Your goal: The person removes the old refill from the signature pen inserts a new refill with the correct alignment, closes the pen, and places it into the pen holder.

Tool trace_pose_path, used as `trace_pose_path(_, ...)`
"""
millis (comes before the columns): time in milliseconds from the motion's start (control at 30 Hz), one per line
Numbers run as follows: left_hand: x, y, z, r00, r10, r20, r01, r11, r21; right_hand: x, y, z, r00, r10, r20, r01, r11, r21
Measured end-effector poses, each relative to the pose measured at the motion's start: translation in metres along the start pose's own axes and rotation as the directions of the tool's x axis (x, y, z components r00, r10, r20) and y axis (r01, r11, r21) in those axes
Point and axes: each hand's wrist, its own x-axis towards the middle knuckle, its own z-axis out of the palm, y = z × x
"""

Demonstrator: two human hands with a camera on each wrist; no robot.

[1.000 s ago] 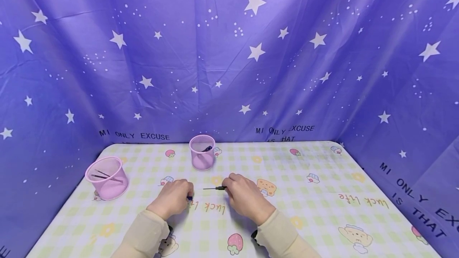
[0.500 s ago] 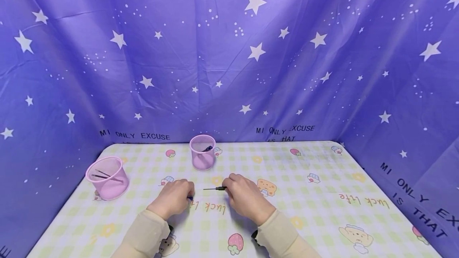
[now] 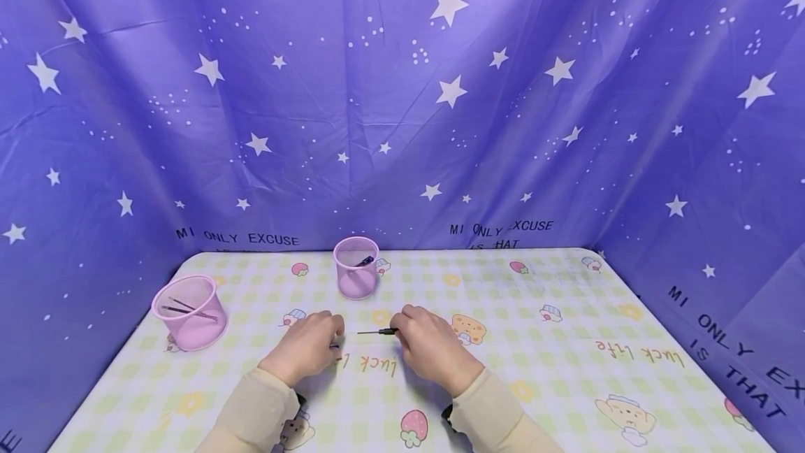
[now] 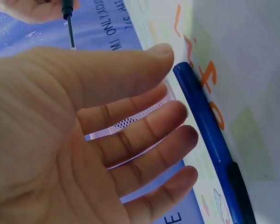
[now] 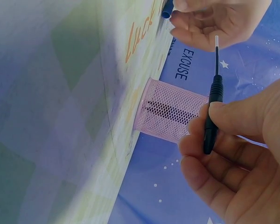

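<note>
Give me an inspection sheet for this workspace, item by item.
Surface: checked tablecloth with printed cartoons and lettering.
Job's things: blue pen part, apparently lying on the cloth; black pen part with a thin rod protruding.
Clutter: left pink cup holding thin rods; rear pink cup holding something dark.
Grippers: right hand pinches the black part; left hand, fingers loose, beside the blue one, contact unclear.
Cables: nothing seen.
Surroundings: purple starry curtain.

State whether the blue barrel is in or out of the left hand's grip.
Out: the left wrist view shows the blue barrel on the tablecloth, the left hand not curled round it.
</note>
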Motion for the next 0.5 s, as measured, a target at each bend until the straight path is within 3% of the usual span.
trace_pose_path(500,0.0001,0.0102,-0.0066,0.991,0.092,-0.099,-0.091,0.996,0.014,0.0006,0.0011,0.0028,1.0,-0.006,-0.003,0.006,1.0,0.001)
